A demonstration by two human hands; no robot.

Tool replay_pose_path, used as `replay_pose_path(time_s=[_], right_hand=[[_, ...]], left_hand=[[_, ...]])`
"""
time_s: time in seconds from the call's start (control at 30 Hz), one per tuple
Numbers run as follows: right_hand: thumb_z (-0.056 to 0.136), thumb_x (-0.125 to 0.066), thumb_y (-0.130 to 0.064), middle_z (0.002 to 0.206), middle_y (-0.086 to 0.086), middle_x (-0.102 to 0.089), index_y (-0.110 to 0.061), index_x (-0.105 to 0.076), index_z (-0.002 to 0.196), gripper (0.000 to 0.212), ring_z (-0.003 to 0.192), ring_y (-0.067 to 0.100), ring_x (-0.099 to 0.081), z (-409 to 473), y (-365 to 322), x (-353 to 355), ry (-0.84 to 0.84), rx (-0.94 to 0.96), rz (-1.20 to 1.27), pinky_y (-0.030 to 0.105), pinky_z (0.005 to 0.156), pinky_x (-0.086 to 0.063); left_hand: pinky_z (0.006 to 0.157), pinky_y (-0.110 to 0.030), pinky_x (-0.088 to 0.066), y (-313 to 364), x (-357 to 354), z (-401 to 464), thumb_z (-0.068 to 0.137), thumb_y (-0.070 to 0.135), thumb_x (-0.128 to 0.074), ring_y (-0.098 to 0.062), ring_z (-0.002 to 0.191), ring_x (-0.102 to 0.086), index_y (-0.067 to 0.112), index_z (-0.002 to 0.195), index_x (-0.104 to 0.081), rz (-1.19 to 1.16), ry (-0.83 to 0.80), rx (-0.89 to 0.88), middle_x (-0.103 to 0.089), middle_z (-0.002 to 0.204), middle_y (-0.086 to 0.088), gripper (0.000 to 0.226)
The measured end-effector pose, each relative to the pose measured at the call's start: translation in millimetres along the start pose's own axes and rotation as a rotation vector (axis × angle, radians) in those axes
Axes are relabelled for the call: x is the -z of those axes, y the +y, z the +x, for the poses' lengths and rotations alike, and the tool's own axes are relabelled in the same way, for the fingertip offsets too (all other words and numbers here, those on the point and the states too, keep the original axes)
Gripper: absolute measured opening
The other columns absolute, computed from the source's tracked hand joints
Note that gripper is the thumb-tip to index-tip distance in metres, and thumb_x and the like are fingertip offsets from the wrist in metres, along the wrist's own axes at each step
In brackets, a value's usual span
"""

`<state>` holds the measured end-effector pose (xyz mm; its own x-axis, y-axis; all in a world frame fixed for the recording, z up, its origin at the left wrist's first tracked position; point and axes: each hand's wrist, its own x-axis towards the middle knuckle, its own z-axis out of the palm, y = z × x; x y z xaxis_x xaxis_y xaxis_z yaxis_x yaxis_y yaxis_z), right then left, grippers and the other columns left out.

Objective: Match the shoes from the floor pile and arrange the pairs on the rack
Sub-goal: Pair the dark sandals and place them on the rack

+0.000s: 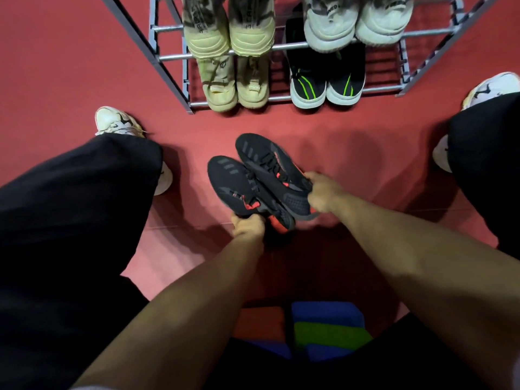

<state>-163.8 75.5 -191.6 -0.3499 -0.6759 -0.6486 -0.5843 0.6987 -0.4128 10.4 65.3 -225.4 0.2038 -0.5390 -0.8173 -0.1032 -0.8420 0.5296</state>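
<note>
Left hand [247,226] grasps the heel of one black shoe with red accents [233,187]; right hand [323,195] grasps the heel of its mate [270,164], just beside and partly overlapping the first. Both toes point away from the hands toward the grey metal rack [281,47], which stands beyond the hands and holds beige pairs, a white pair and a black-green pair [327,83].

The held shoes [261,181] were black with red-orange accents. On the grey rack [168,56] sat beige pairs [237,85], a white pair [357,21], and black shoes striped neon green [327,80]. The floor [56,66] was red.
</note>
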Motion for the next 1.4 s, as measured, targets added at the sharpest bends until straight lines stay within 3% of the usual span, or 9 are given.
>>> replay_pose_path(time_s=[0.17, 0.23, 0.3, 0.47, 0.63, 0.77, 1.0, 1.2, 1.4], right_hand=[[0.086, -0.047, 0.006, 0.091, 0.009, -0.068, -0.017, -0.060, 0.117, 0.041, 0.061, 0.024, -0.064, -9, -1, -9, -0.142, -0.145, 0.298, 0.016, 0.038, -0.043], [0.086, -0.049, 0.003, 0.082, 0.006, -0.063, -0.022, -0.058, 0.109, 0.035, 0.063, 0.022, -0.058, -9, -8, 4, -0.105, -0.146, 0.345, 0.018, 0.042, -0.040], [0.086, -0.053, -0.002, 0.076, 0.004, -0.059, -0.025, -0.056, 0.103, 0.028, 0.061, 0.019, -0.053, -11, -16, 25, -0.082, -0.117, 0.325, 0.023, 0.048, -0.037], [0.088, -0.052, -0.012, 0.075, 0.006, -0.051, -0.014, -0.056, 0.086, 0.004, 0.060, 0.016, -0.045, -41, -47, 76, -0.119, -0.139, 0.273, 0.020, 0.042, -0.036], [0.087, -0.050, -0.013, 0.075, 0.006, -0.051, -0.016, -0.053, 0.085, 0.005, 0.057, 0.017, -0.044, -94, -62, 103, -0.022, -0.166, 0.405, 0.020, 0.048, -0.034], [0.084, -0.051, -0.008, 0.068, 0.010, -0.051, -0.014, -0.052, 0.071, 0.014, 0.045, 0.017, -0.039, -157, -64, 136, 0.085, -0.052, 0.491, 0.018, 0.039, -0.029], [0.076, -0.058, -0.015, 0.079, 0.014, -0.058, -0.019, -0.060, 0.089, 0.014, 0.053, 0.020, -0.040, -251, -67, 177, 0.279, 0.117, 0.666, 0.024, 0.045, -0.029], [0.082, -0.060, -0.012, 0.079, 0.011, -0.067, -0.010, -0.064, 0.099, 0.018, 0.048, 0.014, -0.049, -308, -77, 217, 0.405, 0.250, 0.761, 0.020, 0.040, -0.035], [0.081, -0.060, -0.009, 0.077, 0.008, -0.068, -0.012, -0.069, 0.088, 0.013, 0.048, 0.009, -0.053, -330, -93, 278, 0.606, 0.396, 0.853, 0.016, 0.036, -0.034]], left_hand=[[0.078, -0.044, -0.055, 23, 21, -7, 0.073, -0.016, -0.051, -0.028, 0.082, -0.062, 0.016, 0.118, -0.049, 0.059, -0.085, -0.066, -0.063, 0.093, -0.010, 0.055], [0.060, -0.031, -0.050, 42, 30, -13, 0.080, -0.011, -0.047, -0.016, 0.051, -0.056, 0.012, 0.085, -0.051, 0.233, -0.207, 0.089, -0.058, 0.059, -0.004, 0.024], [0.050, -0.024, -0.048, 64, 38, -16, 0.086, -0.003, -0.045, -0.006, 0.029, -0.042, 0.014, 0.068, -0.045, 0.422, -0.364, 0.188, -0.044, 0.035, 0.004, 0.025], [0.043, -0.017, -0.051, 124, 54, -43, 0.085, 0.013, -0.050, -0.010, 0.058, -0.049, 0.016, 0.075, -0.054, 0.467, -0.446, 0.138, -0.052, 0.070, 0.002, 0.011], [0.065, -0.024, -0.047, 160, 69, -93, 0.083, 0.013, -0.053, -0.012, 0.065, -0.052, 0.018, 0.075, -0.055, 0.466, -0.489, -0.006, -0.055, 0.074, 0.001, 0.010], [0.059, -0.021, -0.053, 181, 81, -148, 0.082, 0.007, -0.054, -0.011, 0.070, -0.055, 0.018, 0.079, -0.058, 0.382, -0.528, -0.149, -0.060, 0.077, 0.002, 0.012], [0.052, -0.019, -0.051, 204, 105, -248, 0.082, 0.004, -0.057, -0.011, 0.059, -0.054, 0.016, 0.075, -0.058, 0.296, -0.576, -0.408, -0.058, 0.067, 0.001, 0.015], [0.075, -0.029, -0.048, 237, 117, -318, 0.082, 0.007, -0.058, -0.010, 0.057, -0.057, 0.016, 0.073, -0.061, 0.268, -0.640, -0.594, -0.063, 0.064, 0.000, 0.013], [0.048, -0.019, -0.039, 291, 97, -372, 0.085, 0.003, -0.051, -0.009, 0.039, -0.027, 0.020, 0.061, -0.040, 0.268, -0.705, -0.766, -0.028, 0.045, 0.006, 0.031]])
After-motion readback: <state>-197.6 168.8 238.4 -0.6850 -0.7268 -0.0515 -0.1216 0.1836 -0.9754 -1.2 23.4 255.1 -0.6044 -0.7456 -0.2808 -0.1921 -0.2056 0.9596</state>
